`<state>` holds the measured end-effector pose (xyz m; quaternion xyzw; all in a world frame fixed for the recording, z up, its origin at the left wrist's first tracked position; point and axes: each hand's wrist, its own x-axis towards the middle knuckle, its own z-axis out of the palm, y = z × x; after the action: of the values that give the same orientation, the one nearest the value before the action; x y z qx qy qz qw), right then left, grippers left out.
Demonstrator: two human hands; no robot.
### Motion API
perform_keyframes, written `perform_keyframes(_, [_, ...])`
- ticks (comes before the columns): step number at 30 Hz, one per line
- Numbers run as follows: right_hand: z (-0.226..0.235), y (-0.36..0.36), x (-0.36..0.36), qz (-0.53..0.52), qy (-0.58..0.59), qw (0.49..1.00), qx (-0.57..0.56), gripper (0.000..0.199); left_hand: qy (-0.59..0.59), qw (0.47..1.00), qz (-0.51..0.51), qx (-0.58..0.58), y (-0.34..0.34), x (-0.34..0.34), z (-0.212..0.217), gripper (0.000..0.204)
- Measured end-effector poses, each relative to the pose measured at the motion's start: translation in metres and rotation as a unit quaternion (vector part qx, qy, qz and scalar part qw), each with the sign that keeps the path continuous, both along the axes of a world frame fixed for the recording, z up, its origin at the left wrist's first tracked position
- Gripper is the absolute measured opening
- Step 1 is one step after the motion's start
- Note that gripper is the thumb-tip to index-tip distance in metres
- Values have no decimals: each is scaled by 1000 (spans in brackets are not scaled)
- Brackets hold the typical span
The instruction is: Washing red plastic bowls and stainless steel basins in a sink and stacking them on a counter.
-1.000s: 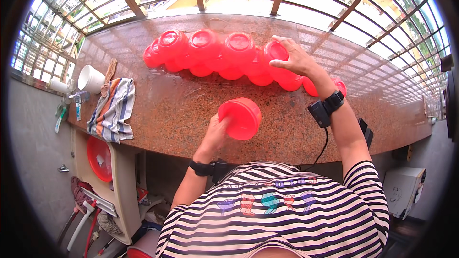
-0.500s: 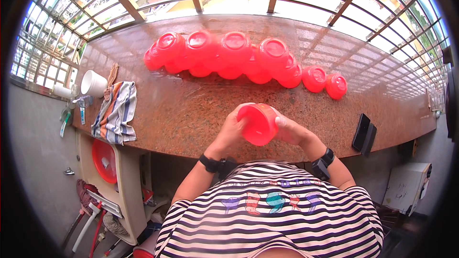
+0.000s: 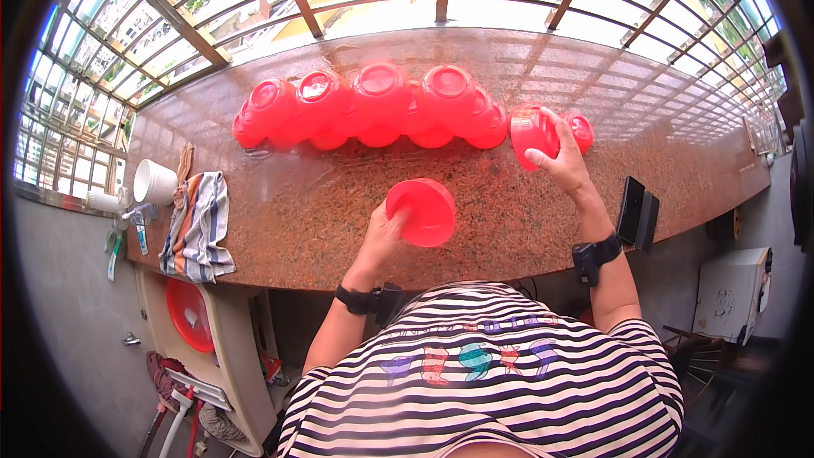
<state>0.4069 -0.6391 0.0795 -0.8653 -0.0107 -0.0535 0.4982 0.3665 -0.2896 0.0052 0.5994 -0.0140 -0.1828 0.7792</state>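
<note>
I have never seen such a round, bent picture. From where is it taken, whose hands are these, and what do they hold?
There is no machine here, only a person's two bare hands. A wide fisheye camera worn on the head looks down, so straight edges appear curved. The left hand holds a red bowl; the right hand grips a second bowl. On the counter lie a pile of upside-down red bowls, a striped cloth and a black device.
</note>
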Motion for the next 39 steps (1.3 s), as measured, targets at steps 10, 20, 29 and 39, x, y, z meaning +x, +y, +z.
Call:
perform_keyframes(10, [-11, -19, 64, 15, -47, 940, -338, 82, 41, 998, 40, -40, 4, -5, -4, 24])
perform_keyframes(20, [-11, -10, 76, 39, 51, 912, -406, 86, 43, 998, 45, -26, 7, 0, -1, 24])
perform_keyframes(29, [0, 44, -4, 73, 17, 997, 35, 55, 46, 999, -11, -17, -13, 6, 10, 26])
perform_keyframes(39, [-24, 72, -86, 127, 375, 672, 626, 74, -186, 951, -153, 193, -66, 17, 12, 30])
